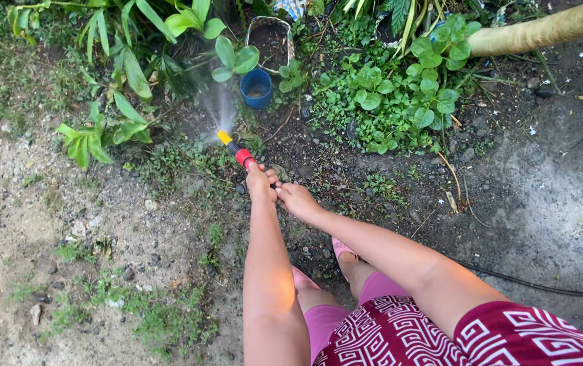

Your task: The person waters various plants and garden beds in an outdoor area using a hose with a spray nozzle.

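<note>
Head view, looking down on a garden edge. The largest area is the bare ground [68, 224] of grit, pebbles and sparse weeds, darkening to wet soil toward the right. Along the top runs a bed of broad-leaved green plants [400, 88], with long strap-like leaves [122, 74] at upper left. A thick yellowish stem or pole [542, 30] crosses the upper right corner. Below centre appear the person's legs in pink shorts under a maroon patterned garment [440, 332], and feet in pink footwear [342, 251]. A black hose [542, 288] lies on the ground at the right, behind the right arm. A blue plastic pot [256, 88] stands among the plants, just below a soil-filled container [271, 41]. The left hand [259, 181] is closed around the rear of the spray nozzle [237, 152], which has a red collar and yellow tip and points up-left; a fine mist [218, 108] fans from the tip toward the plants. The right hand [296, 198] lies just beside the left, fingers curled on the hose end behind the nozzle.
</note>
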